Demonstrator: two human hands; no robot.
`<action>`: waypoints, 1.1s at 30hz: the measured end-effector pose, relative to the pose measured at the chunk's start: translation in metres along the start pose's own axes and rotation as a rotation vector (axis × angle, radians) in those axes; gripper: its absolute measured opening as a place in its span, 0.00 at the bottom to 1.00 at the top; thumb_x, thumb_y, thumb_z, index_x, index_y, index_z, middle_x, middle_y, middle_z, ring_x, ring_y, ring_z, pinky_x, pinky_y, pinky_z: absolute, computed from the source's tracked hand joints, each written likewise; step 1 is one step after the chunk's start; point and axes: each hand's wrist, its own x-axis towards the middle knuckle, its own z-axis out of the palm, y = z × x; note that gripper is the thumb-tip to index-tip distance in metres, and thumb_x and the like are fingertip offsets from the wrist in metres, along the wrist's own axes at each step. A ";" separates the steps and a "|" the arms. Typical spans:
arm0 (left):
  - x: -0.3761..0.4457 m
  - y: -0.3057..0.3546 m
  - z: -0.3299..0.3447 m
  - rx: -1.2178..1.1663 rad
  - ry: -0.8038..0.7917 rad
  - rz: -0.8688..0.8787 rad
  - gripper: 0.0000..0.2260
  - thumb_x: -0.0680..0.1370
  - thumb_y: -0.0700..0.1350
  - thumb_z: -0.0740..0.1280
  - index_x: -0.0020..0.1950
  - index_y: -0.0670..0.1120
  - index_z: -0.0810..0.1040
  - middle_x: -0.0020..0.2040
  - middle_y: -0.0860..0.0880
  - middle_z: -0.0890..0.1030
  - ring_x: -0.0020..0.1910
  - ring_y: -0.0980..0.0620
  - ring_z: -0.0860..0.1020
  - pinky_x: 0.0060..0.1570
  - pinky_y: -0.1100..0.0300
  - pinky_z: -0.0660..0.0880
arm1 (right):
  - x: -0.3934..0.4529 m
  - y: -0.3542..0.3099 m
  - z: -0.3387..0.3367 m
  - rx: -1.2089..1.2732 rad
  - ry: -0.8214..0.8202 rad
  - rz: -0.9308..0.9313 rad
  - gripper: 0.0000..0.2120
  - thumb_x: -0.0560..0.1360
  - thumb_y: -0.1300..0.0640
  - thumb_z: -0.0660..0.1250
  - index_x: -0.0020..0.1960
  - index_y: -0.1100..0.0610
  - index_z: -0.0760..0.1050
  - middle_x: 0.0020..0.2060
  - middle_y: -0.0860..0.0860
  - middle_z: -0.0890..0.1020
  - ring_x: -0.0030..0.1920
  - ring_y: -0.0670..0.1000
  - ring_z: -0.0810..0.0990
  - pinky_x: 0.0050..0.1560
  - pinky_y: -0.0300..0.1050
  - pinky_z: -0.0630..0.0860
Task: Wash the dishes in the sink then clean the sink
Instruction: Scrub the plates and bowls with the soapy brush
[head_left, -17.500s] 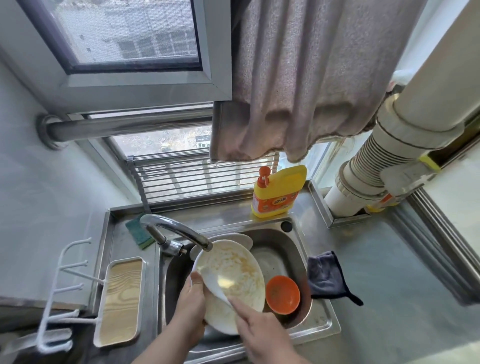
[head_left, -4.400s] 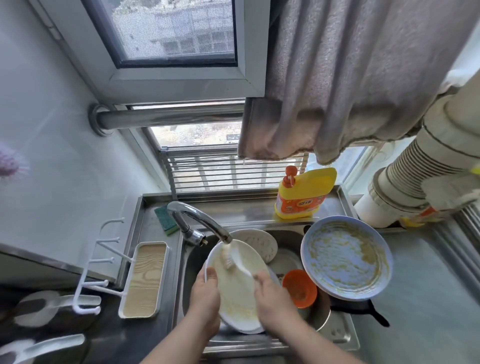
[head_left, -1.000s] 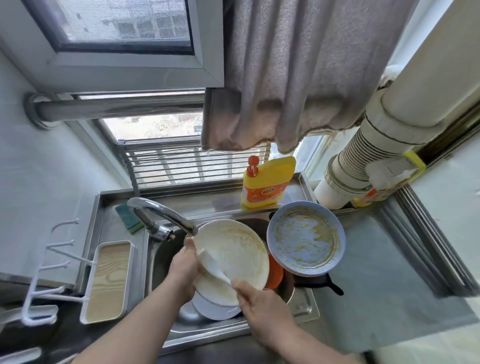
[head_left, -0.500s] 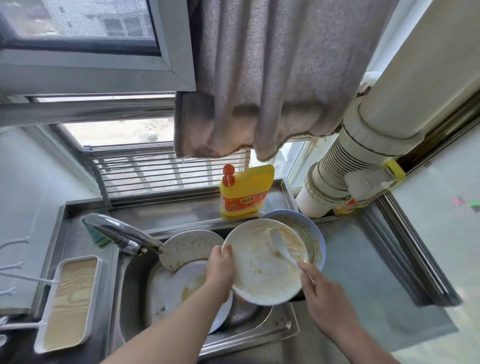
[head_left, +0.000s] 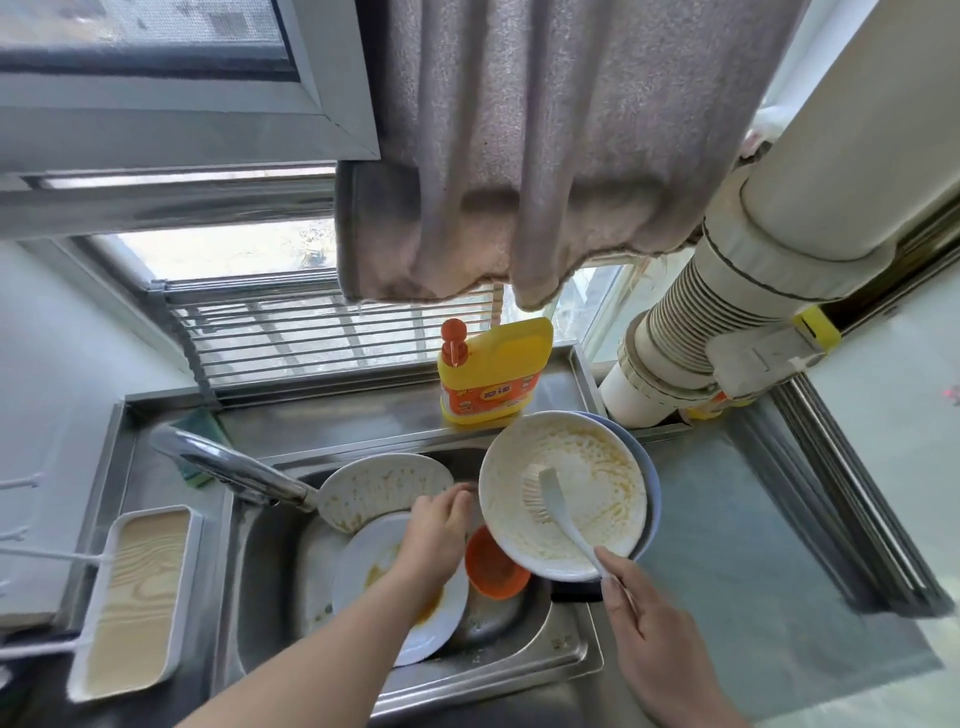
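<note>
A soapy white plate (head_left: 587, 467) lies on top of a blue plate (head_left: 653, 470) on the counter just right of the sink (head_left: 467, 680). My right hand (head_left: 649, 644) grips the handle of a white dish brush (head_left: 550, 499), whose bristles rest on the soapy plate. My left hand (head_left: 434, 538) hovers over the sink with relaxed fingers and holds nothing. Below it lies a stained white plate (head_left: 363, 571). Another dirty plate (head_left: 382, 486) leans at the back of the basin, and an orange bowl (head_left: 493, 569) sits at the basin's right side.
The faucet (head_left: 228, 467) reaches over the sink from the left. A yellow detergent bottle (head_left: 493, 374) stands behind the plates, a green sponge (head_left: 197, 421) behind the faucet. A wood-grain tray (head_left: 135, 597) lies left. A towel (head_left: 519, 156) and a wide pipe (head_left: 727, 312) hang overhead.
The soapy plate went from my left hand onto the blue plate at the right. My left hand let go of it and drew back over the sink. The brush stays on the plate.
</note>
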 end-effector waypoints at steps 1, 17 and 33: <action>0.004 -0.015 -0.011 0.030 0.055 -0.018 0.17 0.87 0.55 0.58 0.73 0.55 0.77 0.68 0.48 0.76 0.68 0.47 0.75 0.71 0.48 0.71 | -0.003 -0.003 0.006 0.023 -0.003 -0.028 0.13 0.80 0.33 0.58 0.62 0.19 0.69 0.39 0.38 0.84 0.38 0.38 0.82 0.39 0.34 0.76; 0.050 -0.175 -0.069 0.175 0.214 -0.402 0.12 0.82 0.49 0.65 0.63 0.47 0.68 0.58 0.39 0.80 0.54 0.37 0.79 0.55 0.47 0.79 | 0.011 0.005 0.103 -0.216 -0.491 0.100 0.12 0.83 0.41 0.58 0.62 0.23 0.66 0.41 0.44 0.83 0.50 0.44 0.83 0.50 0.38 0.75; 0.027 -0.174 -0.064 0.588 0.108 -0.323 0.15 0.79 0.40 0.59 0.65 0.42 0.71 0.65 0.39 0.76 0.62 0.38 0.79 0.60 0.50 0.78 | -0.004 -0.016 0.099 -0.108 -0.405 0.157 0.12 0.83 0.41 0.58 0.56 0.21 0.67 0.38 0.41 0.83 0.45 0.40 0.81 0.50 0.38 0.75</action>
